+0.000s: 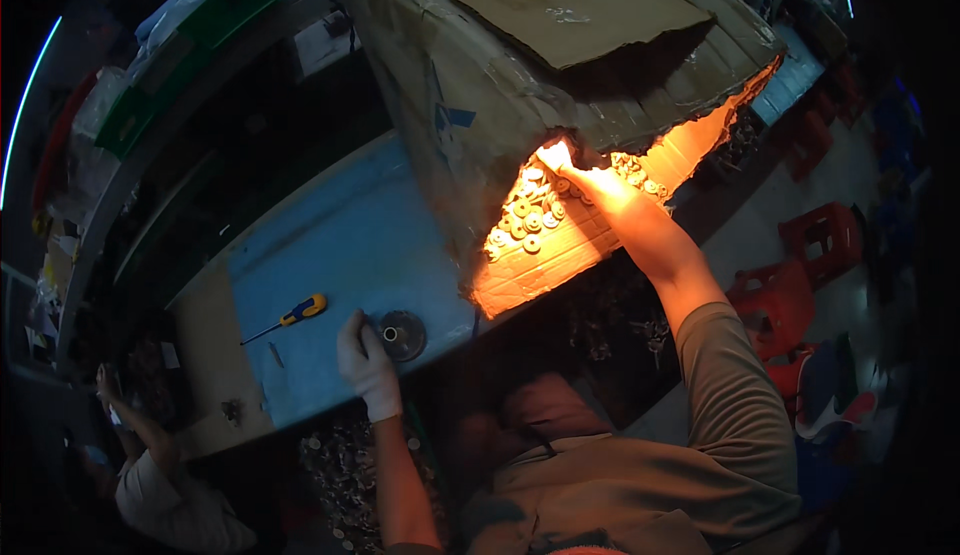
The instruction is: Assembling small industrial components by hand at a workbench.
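Observation:
My left hand (368, 367), in a pale glove, lies at the table's near edge with fingers stretched out. It is beside a dark round disc (408, 337) with a light ring at its middle; whether they touch is hard to tell. My right hand (560, 157) reaches into a torn opening in a large cardboard box (420, 105). Bright orange light washes out its fingers, and the box's edge partly hides them, so their grip does not show. Around that hand lie several small round parts with centre holes (530, 217), heaped on the lit cardboard inside.
A yellow-and-blue screwdriver (302, 310) and a small metal pin (276, 355) lie on the blue tabletop (330, 245). Dark metal parts (350, 475) fill a container below. Red stools (780, 305) stand at right. Another person (165, 475) is at lower left. Green bins (190, 50) are at upper left.

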Tool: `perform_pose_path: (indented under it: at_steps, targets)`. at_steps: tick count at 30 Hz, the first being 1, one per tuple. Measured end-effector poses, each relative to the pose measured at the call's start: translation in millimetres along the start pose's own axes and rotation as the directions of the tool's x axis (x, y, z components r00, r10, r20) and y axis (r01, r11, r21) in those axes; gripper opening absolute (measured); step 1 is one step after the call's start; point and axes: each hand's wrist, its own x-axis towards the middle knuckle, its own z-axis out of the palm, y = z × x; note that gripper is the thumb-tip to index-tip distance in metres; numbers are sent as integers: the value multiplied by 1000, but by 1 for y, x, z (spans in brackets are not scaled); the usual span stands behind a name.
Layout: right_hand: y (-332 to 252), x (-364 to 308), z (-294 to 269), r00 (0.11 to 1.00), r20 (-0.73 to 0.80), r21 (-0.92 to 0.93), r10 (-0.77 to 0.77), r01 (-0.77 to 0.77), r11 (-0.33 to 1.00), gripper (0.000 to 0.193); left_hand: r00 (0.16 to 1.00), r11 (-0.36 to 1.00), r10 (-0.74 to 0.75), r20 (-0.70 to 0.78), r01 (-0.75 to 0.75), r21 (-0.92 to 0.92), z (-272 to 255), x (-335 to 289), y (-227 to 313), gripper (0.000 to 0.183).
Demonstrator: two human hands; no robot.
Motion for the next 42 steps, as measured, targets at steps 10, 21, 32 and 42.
perform_pose_path:
  at_steps: [10, 21, 32, 42]
  targets:
    - [-41, -86, -55, 982, 57, 552, 178, -179, 815, 19, 970, 971, 210, 124, -191, -145, -14, 3, 4, 28]
    - [-270, -151, 28, 878, 474, 676, -63, -317, 666, 41, 935, 962, 254, 246, -217, -168, -19, 0, -12, 41]
    - [-290, -127, 23, 904, 297, 352, -307, 195, 915, 53, 940, 959, 272, 205, -246, -145, -25, -2, -12, 51]
    - [-221, -250, 51, 894, 446, 726, -48, -329, 603, 18, 964, 988, 50, 263, -9, -157, -20, -10, -23, 36]
